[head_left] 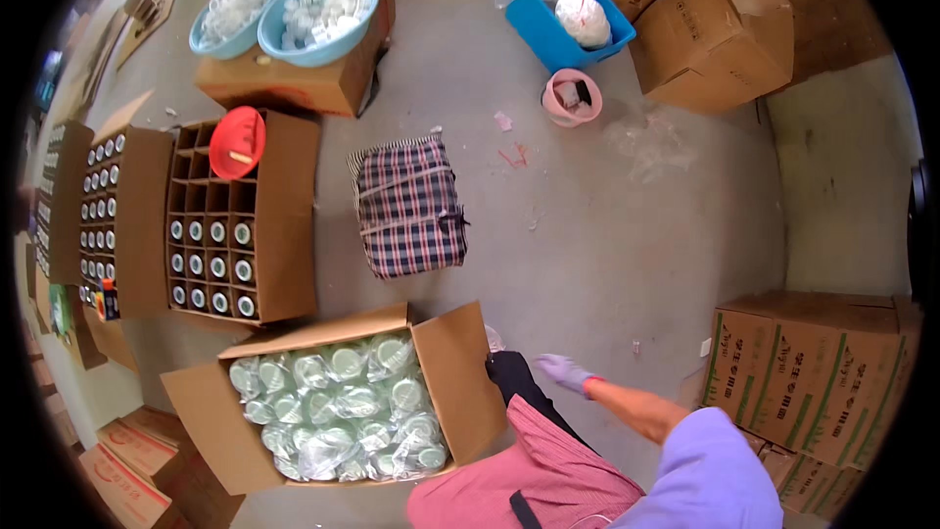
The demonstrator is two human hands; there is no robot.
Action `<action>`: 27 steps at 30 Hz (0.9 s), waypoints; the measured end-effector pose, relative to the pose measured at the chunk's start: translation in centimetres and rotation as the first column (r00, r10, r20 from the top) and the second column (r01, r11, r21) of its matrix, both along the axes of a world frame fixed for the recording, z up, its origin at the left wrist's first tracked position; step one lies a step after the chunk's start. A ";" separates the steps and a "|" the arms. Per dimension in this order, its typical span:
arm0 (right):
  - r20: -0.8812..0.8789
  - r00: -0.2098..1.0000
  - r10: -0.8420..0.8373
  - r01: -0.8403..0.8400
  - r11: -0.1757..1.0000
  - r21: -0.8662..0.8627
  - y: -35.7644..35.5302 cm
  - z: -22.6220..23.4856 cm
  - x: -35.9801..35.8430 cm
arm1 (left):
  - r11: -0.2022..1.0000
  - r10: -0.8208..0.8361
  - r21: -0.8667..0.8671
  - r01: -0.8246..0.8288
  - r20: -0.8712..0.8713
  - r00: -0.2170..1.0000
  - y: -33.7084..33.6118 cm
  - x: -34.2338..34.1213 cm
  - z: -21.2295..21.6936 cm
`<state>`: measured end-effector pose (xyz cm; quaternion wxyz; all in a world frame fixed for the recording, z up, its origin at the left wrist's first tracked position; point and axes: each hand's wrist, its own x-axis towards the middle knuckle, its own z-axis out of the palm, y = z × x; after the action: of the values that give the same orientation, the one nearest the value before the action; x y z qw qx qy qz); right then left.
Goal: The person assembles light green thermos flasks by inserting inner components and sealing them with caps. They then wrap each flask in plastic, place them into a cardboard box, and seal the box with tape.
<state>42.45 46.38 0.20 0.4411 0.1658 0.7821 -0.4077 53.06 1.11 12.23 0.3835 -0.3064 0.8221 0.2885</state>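
Note:
My right hand (565,372), in a thin pale purple glove, hangs over the floor beside my leg. Its fingers are stretched out and nothing is in them. Nearest to it is my dark trouser leg, with a pink apron (529,475) over it. My left hand is out of the picture. To the left of my legs stands a carton (452,382) with its flaps spread, packed with clear glass jars (348,402) in plastic wrap.
Divided cartons (289,225) of lidded bottles stand at left, one with a red bowl (237,142) on it. A plaid bundle (409,206) lies mid-floor. Blue basins (318,15), a blue bin (548,34) and a pink bucket (571,98) are farther off. Stacked cartons (803,372) stand at right.

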 end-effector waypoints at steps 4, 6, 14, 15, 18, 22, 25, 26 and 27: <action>0.080 0.990 0.112 -0.132 0.937 0.323 14.4 7.0 4.0 | 1.000 -0.006 0.028 0.008 -0.089 0.996 0.5 -4.4 3.6; 0.406 0.865 0.296 -0.453 0.807 0.379 22.2 6.0 9.3 | 0.998 0.041 0.052 -0.034 -0.136 0.990 0.0 -5.9 4.4; 0.360 0.870 0.338 -0.356 0.934 -0.016 19.8 5.8 1.0 | 0.949 0.313 0.055 -0.310 -0.277 0.908 -3.7 -12.1 6.3; 0.290 0.918 0.272 -0.283 0.959 -0.005 16.1 5.4 -3.4 | 0.937 0.346 0.058 -0.344 -0.293 0.892 -4.3 -13.5 6.3; 0.034 0.988 0.152 -0.150 0.987 -0.057 4.3 7.8 -16.3 | 0.903 0.425 0.085 -0.422 -0.330 0.843 -5.8 -17.6 5.2; -0.093 0.991 0.100 -0.112 0.984 -0.137 -7.3 9.8 -29.0 | 0.834 0.547 0.125 -0.538 -0.322 0.773 -10.9 -26.2 1.7; 0.196 0.976 0.094 -0.086 0.995 -0.048 -11.8 8.2 -34.9 | 0.781 0.619 0.127 -0.611 -0.278 0.734 -15.8 -30.7 0.5; 0.218 0.962 0.167 -0.164 0.986 -0.033 -12.9 8.2 -36.0 | 0.766 0.639 0.123 -0.632 -0.253 0.726 -16.8 -31.1 0.7; 0.241 0.941 0.238 -0.240 0.971 -0.022 -13.9 7.8 -38.2 | 0.743 0.667 0.127 -0.657 -0.230 0.709 -17.3 -31.7 0.8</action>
<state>4.21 32.46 8.03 0.5786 0.1197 0.7384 -0.3251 21.36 -16.21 13.07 0.1484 -0.5328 0.6953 0.4589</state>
